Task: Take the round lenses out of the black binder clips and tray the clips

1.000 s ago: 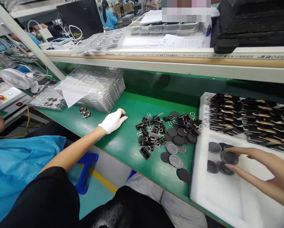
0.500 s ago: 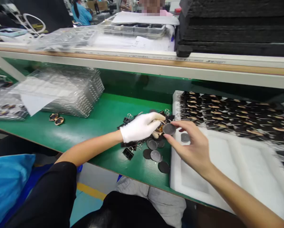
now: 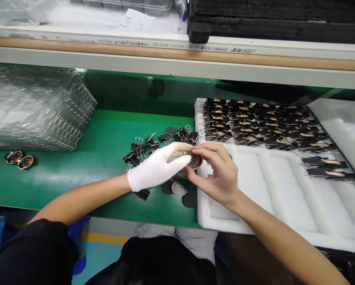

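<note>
My left hand (image 3: pixel 158 166), in a white glove, is closed around a round gold-rimmed piece (image 3: pixel 198 163) with an amber-brown edge. A dark grey disc (image 3: pixel 194 159) lies against the face of this piece, partly covered by the gloved thumb. My bare right hand (image 3: pixel 215 170) pinches the disc and the piece's rim from the right. Below the hands, loose dark discs (image 3: pixel 189 200) and a paler grey disc (image 3: pixel 177 188) lie on the green table. Black binder clips (image 3: pixel 138 149) are heaped behind and beside the glove.
At right, a white foam tray (image 3: pixel 239 213) holds rows of binder clips (image 3: pixel 245 122) clamped on gold-edged pieces. Stacked clear plastic trays (image 3: pixel 46 107) stand at left, near two round gold-rimmed amber pieces (image 3: pixel 19 159). A shelf edge (image 3: pixel 135 57) crosses above the table.
My right hand has brought the dark disc onto the round piece in the glove; before, it was held beside it. The view has tilted down and shifted right.
</note>
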`<move>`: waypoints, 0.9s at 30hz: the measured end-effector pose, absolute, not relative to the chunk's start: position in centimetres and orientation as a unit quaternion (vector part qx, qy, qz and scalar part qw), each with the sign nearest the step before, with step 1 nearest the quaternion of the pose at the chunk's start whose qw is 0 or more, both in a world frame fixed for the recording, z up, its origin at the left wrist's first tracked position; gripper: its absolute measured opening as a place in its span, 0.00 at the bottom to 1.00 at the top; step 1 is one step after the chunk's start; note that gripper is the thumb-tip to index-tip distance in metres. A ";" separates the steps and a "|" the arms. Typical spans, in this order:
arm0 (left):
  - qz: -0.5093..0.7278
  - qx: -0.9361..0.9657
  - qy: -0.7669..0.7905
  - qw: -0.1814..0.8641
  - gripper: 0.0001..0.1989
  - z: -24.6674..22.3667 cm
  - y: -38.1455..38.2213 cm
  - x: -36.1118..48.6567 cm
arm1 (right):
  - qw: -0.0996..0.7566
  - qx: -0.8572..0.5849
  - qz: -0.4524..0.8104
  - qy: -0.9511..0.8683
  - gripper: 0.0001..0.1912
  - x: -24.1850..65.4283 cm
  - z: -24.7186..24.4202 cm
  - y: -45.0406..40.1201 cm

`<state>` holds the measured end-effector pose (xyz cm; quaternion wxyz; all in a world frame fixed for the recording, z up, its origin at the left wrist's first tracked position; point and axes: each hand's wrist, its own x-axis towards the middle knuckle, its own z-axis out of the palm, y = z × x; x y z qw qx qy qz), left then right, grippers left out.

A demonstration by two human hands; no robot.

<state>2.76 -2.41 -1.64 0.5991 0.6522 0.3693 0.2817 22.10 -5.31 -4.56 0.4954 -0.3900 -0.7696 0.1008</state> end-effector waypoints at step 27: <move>0.331 0.521 0.388 0.685 0.14 -3.4 -2.3 2.8 | 0.474 -0.379 0.007 -0.794 0.32 22.8 -4.9 -6.1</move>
